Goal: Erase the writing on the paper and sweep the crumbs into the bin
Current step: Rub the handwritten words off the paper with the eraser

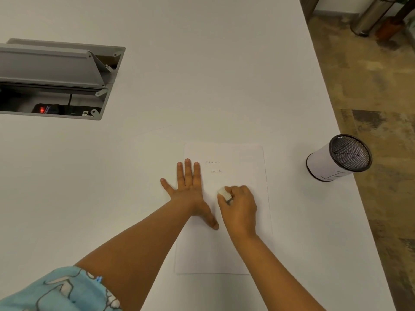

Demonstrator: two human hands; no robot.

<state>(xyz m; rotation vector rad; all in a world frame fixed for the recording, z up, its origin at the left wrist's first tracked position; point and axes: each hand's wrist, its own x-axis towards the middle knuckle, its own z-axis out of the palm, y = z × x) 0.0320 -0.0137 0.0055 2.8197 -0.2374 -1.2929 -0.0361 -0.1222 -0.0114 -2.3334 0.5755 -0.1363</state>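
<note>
Curled around a small white block eraser (224,192), the right hand (239,205) pressed it against the white rectangular sheet of paper (247,221), just below two faint pencilled lines of writing (213,166). Beside it, the left hand (190,191) lay flat with fingers spread, holding nothing, across the sheet's left edge. Paper rested on the white table (202,86) near its front edge. A white cylindrical bin with a black mesh lining (336,160) stood well apart to the right, near the table's edge.
</note>
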